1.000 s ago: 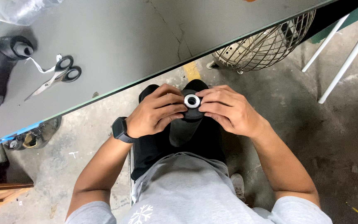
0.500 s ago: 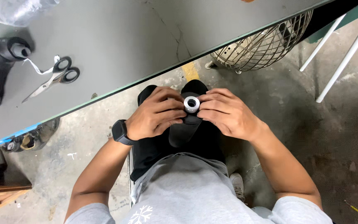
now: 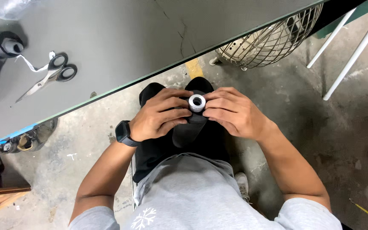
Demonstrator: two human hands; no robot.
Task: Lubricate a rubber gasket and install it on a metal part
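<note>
I see my left hand [image 3: 160, 117] and right hand [image 3: 234, 114] both pinched on a small silver metal ring [image 3: 197, 102] capping a black rubber tube [image 3: 189, 129], over my lap below the grey desk's [image 3: 120, 38] near edge. The ring looks seated; final pressing seems left.

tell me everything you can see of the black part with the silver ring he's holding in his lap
The black part is a dark, matte, tube-like piece, perhaps rubber or plastic, standing roughly upright over the person's lap below the table edge. At its top end sits a silver ring with a round dark opening facing the camera. The left hand and right hand close in from either side, fingertips pressing at the ring. Its lower end merges with the dark trousers and cannot be made out.
</note>
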